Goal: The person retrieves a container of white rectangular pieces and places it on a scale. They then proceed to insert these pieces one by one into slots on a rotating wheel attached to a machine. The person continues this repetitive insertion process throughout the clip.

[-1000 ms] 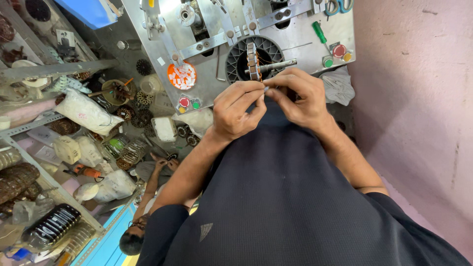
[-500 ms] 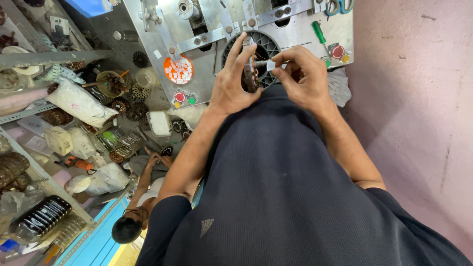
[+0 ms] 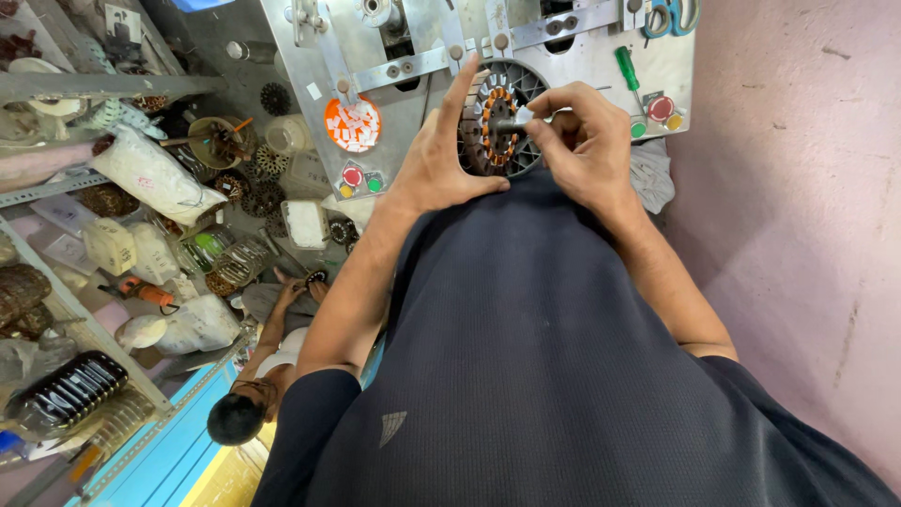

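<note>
Looking down from head height over a dark shirt (image 3: 563,376), a person works at a grey metal bench plate (image 3: 582,47) set against a pink wall (image 3: 798,235). The left hand (image 3: 436,164) is spread flat with its fingers extended, braced against the side of a round motor stator (image 3: 497,117), a ring of stacked steel with copper-coloured windings inside; the grip appears meant to keep the ring from turning. The right hand (image 3: 587,141) is curled, pinching a small pale slip or tool tip (image 3: 521,117) between thumb and forefinger and pressing it toward the stator's inner slots. The stator stands on edge at the front of the plate, just above the person's chest. A green-handled screwdriver (image 3: 626,70) and coloured push buttons (image 3: 657,113) sit within reach to the right. Shelves (image 3: 94,89) cluttered with bags and spare parts fill the left, and another person (image 3: 253,385) sits below
</note>
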